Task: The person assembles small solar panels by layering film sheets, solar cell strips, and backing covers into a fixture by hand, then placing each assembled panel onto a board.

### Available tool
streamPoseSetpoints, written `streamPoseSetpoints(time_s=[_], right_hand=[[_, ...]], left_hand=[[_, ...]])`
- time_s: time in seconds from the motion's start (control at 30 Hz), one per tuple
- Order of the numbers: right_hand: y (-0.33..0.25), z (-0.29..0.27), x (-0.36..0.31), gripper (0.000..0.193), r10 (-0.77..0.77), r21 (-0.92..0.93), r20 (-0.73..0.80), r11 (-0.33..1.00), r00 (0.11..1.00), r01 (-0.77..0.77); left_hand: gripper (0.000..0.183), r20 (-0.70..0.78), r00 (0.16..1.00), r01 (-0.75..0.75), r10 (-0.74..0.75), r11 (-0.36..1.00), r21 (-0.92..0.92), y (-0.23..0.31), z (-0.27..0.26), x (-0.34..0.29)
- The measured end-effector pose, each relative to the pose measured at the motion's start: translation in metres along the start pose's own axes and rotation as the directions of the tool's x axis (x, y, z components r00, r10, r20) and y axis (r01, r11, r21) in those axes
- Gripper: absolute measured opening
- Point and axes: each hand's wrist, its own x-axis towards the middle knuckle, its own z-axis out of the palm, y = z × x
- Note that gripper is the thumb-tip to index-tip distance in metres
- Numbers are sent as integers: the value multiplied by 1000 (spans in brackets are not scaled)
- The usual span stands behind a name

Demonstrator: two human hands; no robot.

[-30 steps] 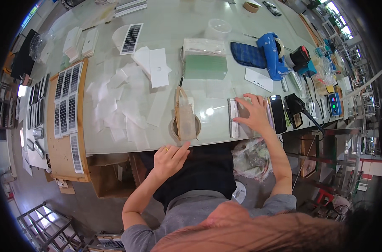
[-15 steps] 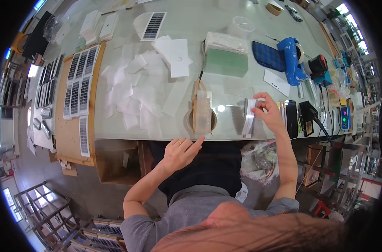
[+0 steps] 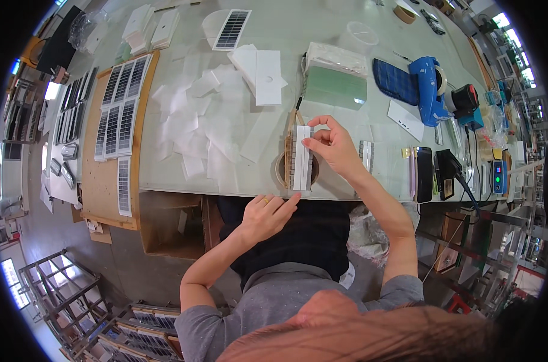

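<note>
In front of me a small wooden jig (image 3: 288, 148) lies on top of a round brown ring (image 3: 280, 172) near the table's front edge. Over the jig is a narrow white strip (image 3: 300, 169) with dark, segmented edges. Thumb and forefinger of my right hand (image 3: 337, 148) pinch the strip's upper right side. My left hand (image 3: 267, 216) is at the table edge, forefinger stretched out to the strip's lower end; whether it touches is hard to tell. To the right of my right wrist lie several similar strips (image 3: 365, 155), partly hidden.
Translucent sheets (image 3: 217, 123) and white cards (image 3: 268, 78) spread to the left. Green glass-like plates (image 3: 334, 87) are stacked ahead. A blue tape dispenser (image 3: 429, 90) stands at right, near a black phone-like slab (image 3: 424, 175). A wooden board (image 3: 96, 193) holds small solar panels (image 3: 128, 127).
My right hand has moved left from the strips to the jig, bringing a white strip over it. The left hand stays at the table edge. The view has shifted slightly.
</note>
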Motion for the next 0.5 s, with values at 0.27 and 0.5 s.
streamPoseSetpoints(time_s=[0.27, 0.5], right_hand=[[9, 2, -2, 33, -41, -114, -44, 993, 998, 36], [11, 2, -3, 32, -53, -127, -54, 991, 997, 45]], left_hand=[[40, 11, 1000, -6, 6, 1000, 9, -2, 1, -2], [40, 15, 1000, -5, 5, 1000, 15, -2, 2, -4]])
